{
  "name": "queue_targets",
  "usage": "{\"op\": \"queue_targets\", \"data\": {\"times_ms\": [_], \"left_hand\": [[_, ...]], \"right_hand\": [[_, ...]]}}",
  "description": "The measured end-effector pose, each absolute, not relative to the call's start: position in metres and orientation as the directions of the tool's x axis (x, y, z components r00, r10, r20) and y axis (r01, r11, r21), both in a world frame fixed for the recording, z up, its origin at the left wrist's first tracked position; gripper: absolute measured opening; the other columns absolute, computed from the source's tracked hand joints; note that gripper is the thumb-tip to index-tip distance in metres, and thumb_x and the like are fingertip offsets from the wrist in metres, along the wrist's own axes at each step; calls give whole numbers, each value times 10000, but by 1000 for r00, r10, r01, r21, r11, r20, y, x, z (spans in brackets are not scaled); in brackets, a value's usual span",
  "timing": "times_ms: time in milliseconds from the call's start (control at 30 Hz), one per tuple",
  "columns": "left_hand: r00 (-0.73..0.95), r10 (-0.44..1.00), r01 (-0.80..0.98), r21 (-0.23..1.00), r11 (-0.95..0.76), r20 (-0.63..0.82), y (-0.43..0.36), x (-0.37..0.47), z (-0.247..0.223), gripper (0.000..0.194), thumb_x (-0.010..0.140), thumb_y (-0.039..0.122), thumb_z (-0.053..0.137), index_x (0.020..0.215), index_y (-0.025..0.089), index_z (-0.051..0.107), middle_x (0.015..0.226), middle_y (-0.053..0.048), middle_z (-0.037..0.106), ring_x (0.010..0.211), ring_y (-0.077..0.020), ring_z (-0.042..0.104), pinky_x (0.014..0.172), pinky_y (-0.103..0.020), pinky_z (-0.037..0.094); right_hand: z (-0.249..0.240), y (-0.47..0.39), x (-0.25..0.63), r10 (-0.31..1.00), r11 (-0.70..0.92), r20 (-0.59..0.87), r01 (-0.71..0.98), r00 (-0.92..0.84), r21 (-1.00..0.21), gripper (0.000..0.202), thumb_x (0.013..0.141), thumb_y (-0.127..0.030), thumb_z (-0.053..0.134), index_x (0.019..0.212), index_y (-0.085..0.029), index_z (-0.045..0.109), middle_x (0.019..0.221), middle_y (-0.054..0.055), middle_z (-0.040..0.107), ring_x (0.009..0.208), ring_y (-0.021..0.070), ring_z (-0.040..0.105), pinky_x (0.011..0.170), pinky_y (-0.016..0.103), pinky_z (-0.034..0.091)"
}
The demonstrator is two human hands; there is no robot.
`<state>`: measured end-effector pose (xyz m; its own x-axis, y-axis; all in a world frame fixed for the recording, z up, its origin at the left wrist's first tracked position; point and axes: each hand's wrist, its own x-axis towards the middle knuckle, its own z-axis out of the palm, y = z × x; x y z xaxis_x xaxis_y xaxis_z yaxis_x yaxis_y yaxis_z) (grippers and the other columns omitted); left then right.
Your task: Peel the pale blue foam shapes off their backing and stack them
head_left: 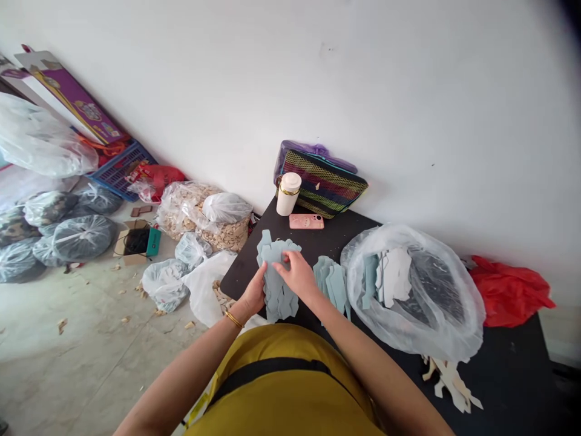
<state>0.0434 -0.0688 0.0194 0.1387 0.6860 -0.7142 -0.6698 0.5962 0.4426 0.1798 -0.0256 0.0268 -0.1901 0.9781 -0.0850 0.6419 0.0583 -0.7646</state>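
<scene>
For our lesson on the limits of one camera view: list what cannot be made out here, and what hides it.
- Head view: the underside of the blue-grey card stack is covered by the left hand and right hand.
- The pieces inside the clear plastic bag are veiled by its cloudy film.
- The pink phone markings are too small to read.
- The striped bag is shut; its contents are hidden.

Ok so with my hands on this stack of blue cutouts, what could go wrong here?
The blue stack sits at the black table's near edge, held only loosely by your left hand and right hand, so sheets might slide off. The white cup beside the pink phone could tip if bumped.
</scene>
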Motion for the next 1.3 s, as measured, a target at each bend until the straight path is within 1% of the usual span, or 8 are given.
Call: {"op": "queue_targets", "data": {"times_ms": [133,333,433,633,833,1000,1167,1300], "left_hand": [[161,688,-670,433,602,-708,-66,57,21,402,931,437,510,1130,134,682,989,-107,780,1001,-222,718,852,-293,578],[219,679,-702,370,608,-701,-62,56,24,406,904,386,558,1184,107,656,1028,-128,774,1047,-255,704,921,-350,567],[228,670,-684,374,626,-706,-62,52,24,380,871,284,603,1201,101,646,1080,-132,764,1059,-269,698,979,-388,543],[270,675,-606,423,673,-686,-62,53,27,360,828,218,655,1160,79,659,1091,-163,754,1047,-297,698,990,-409,530],[237,678,-561,471,680,-696,-62,54,27,372,778,260,733,1103,88,676,1047,-177,760,976,-304,718,911,-422,566],[190,685,-563,494,663,-703,-60,53,26,363,769,283,748,1079,105,684,1065,-169,757,953,-285,722,874,-387,577],[151,691,-501,547,670,-707,-56,50,22,311,777,296,739,1021,108,700,985,-165,772,850,-281,733,783,-380,601],[187,683,-452,555,698,-707,-48,52,23,277,779,283,735,990,108,705,931,-160,778,759,-263,732,726,-374,610]], "right_hand": [[19,-27,182,990,-58,-119,560,-74,-827,231,765,-376,674,915,-211,614,985,63,624,883,225,598,794,362,485],[23,-30,207,906,-422,-419,-45,-61,-905,277,781,-485,642,887,-237,581,814,-4,646,742,185,597,689,310,481],[26,-30,223,882,-472,-466,-140,-74,-870,296,763,-482,678,917,-244,592,833,-9,653,740,173,595,670,291,472],[17,-29,238,915,-389,-401,181,-32,-903,264,792,-476,609,915,-242,613,891,16,672,794,201,605,696,309,468],[21,-27,236,965,-86,-216,597,-150,-798,208,835,-408,542,886,-214,597,883,53,656,814,221,601,774,353,454],[23,-35,234,959,81,-135,699,-248,-710,135,870,-332,519,915,-216,570,978,73,633,872,219,612,772,334,451],[25,-44,230,922,118,-219,772,-318,-624,95,901,-323,490,914,-238,530,823,20,613,677,193,576,610,295,383],[28,-39,230,918,52,-266,753,-295,-656,80,868,-308,525,911,-243,511,774,8,635,712,212,610,634,299,388]]}}
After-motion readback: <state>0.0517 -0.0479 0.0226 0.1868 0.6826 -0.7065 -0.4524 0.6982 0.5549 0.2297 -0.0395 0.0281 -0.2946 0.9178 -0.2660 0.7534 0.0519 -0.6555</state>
